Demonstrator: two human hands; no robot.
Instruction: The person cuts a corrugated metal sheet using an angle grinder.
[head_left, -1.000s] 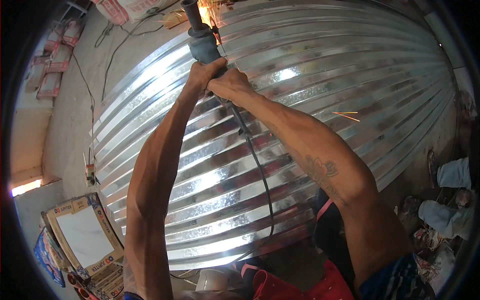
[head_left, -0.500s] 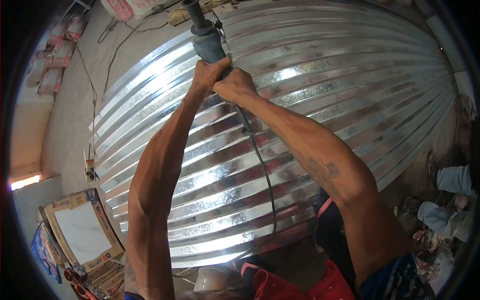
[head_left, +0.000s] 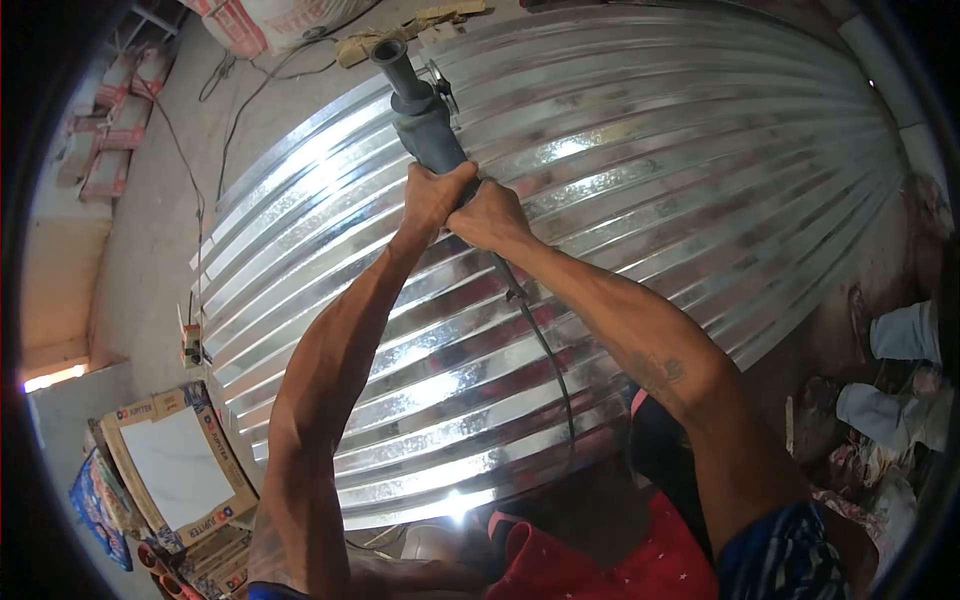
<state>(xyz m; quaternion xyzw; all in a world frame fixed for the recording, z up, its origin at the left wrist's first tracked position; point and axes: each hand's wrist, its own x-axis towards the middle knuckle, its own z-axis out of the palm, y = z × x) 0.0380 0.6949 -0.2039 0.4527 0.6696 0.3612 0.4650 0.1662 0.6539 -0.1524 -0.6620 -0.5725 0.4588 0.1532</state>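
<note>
Both my hands grip the rear body of a dark angle grinder (head_left: 430,138), held out over a shiny corrugated metal sheet (head_left: 640,215). My left hand (head_left: 437,196) wraps round it from the left, thumb on top. Close against it, my right hand (head_left: 490,214) has its fingers closed round the right side. The grinder's side handle (head_left: 397,70) sticks up at the front, and its disc (head_left: 440,86) shows edge-on at the right of the head, over the far part of the sheet. A black power cord (head_left: 540,340) trails from the grinder back across the ridges towards me.
Boxes marked Jupiter (head_left: 180,460) stand at the lower left. Sacks (head_left: 265,20) lie beyond the sheet, with more red-and-white packages (head_left: 125,125) at the far left. A socket board (head_left: 191,342) and loose cables are by the left edge. Cloths and rubbish (head_left: 890,420) lie at right.
My hands and the grinder have come back towards me and slightly right, still held together. More of the side handle and disc shows now.
</note>
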